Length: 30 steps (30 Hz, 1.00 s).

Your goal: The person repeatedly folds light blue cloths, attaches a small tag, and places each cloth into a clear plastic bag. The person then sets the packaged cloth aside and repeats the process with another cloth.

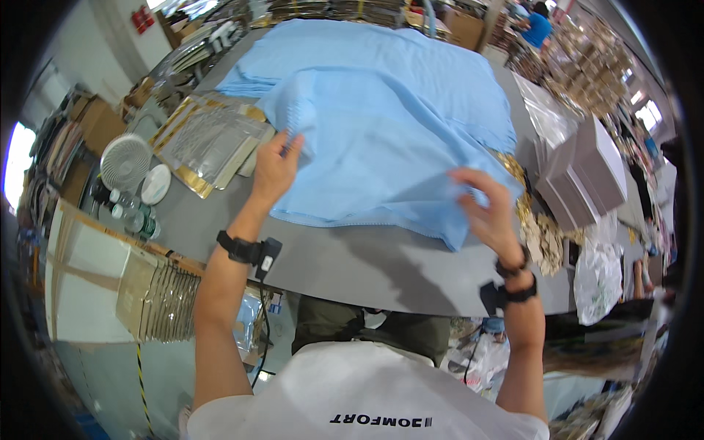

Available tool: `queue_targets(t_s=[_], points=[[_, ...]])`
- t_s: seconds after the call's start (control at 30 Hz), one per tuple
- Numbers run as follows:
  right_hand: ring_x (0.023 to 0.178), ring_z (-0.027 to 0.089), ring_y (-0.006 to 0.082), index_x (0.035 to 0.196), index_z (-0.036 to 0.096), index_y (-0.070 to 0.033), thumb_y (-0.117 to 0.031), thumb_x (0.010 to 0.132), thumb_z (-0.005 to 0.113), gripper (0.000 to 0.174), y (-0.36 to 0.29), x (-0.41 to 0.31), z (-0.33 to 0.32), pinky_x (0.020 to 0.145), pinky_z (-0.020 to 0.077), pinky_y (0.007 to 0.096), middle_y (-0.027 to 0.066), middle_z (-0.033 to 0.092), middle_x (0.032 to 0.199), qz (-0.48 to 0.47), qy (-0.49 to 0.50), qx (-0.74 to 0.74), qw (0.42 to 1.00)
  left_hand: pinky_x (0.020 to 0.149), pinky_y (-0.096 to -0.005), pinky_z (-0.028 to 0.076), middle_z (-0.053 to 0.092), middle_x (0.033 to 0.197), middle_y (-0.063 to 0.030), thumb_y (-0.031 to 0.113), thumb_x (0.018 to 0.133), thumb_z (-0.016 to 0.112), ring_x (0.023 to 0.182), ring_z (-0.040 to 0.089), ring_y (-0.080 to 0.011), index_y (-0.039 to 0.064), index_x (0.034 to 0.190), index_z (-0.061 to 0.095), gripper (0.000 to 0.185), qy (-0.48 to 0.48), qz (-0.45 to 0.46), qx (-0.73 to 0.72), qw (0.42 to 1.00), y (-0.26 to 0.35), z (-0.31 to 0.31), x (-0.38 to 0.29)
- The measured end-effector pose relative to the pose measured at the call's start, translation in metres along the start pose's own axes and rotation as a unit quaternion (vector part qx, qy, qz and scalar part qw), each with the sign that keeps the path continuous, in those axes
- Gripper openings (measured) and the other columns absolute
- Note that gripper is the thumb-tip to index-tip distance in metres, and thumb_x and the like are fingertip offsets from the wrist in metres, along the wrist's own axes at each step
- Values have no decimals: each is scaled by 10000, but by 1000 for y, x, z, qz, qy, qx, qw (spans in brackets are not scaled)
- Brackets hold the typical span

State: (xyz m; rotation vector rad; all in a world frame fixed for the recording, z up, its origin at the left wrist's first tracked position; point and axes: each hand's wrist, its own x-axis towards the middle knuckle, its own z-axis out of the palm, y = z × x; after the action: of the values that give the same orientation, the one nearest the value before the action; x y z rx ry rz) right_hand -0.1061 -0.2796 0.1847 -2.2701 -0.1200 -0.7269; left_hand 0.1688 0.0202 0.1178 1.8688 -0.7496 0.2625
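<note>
A light blue cloth [363,159] with a stitched edge lies loosely spread, wrinkled and partly raised, in front of me. My left hand [278,165] pinches its left edge between thumb and fingers. At the cloth's right front corner is my right hand [489,212], fingers curved and blurred by motion; whether it grips the fabric cannot be made out. Beyond the loose piece, a stack of the same light blue cloth [379,47] covers the far part of the grey table [352,264]. The loose cloth's far side overlaps that stack.
Clear plastic packets with gold edging [203,146] lie left, near a white fan [126,162] and plastic bottles [135,220]. On the right stand pale grey boxes [586,170], crumpled brown paper [542,242] and a plastic bag [599,280]. A person in blue [536,27] is far off.
</note>
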Motion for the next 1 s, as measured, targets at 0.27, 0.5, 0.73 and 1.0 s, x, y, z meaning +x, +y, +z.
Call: queue_targets(t_s=[0.27, 0.5, 0.73, 1.0], points=[[672, 529, 116, 1244, 761, -91, -58, 916, 801, 332, -18, 53, 57, 635, 474, 302, 49, 654, 744, 83, -98, 94, 987, 716, -334, 551, 770, 1021, -202, 66, 996, 681, 729, 695, -274, 51, 1280, 752, 293, -182, 25, -95, 978, 63, 68, -69], [840, 610, 62, 1155, 715, 26, -6, 1067, 615, 138, -35, -25, -36, 730, 471, 217, 37, 729, 1034, -9, 396, 13, 918, 913, -385, 577, 776, 1246, -117, -91, 809, 568, 1124, 736, -342, 163, 1240, 795, 550, -35, -109, 160, 980, 5, 10, -98], [979, 654, 153, 1207, 674, 40, -172, 1136, 530, 266, -70, -99, -119, 889, 529, 302, 88, 704, 1088, -102, 439, 42, 892, 958, -441, 645, 629, 1441, -246, 226, 1102, 419, 1176, 717, -321, -42, 1422, 585, 449, 243, -10, -44, 969, 59, -160, -75], [1021, 669, 122, 1217, 717, -31, -228, 1071, 683, 248, 16, 36, -107, 916, 514, 280, 30, 742, 1120, 222, 360, 262, 867, 1123, -397, 515, 668, 1401, -160, 112, 1120, 409, 1291, 629, -250, -21, 1356, 689, 390, 61, -157, -191, 967, 76, -122, 82]])
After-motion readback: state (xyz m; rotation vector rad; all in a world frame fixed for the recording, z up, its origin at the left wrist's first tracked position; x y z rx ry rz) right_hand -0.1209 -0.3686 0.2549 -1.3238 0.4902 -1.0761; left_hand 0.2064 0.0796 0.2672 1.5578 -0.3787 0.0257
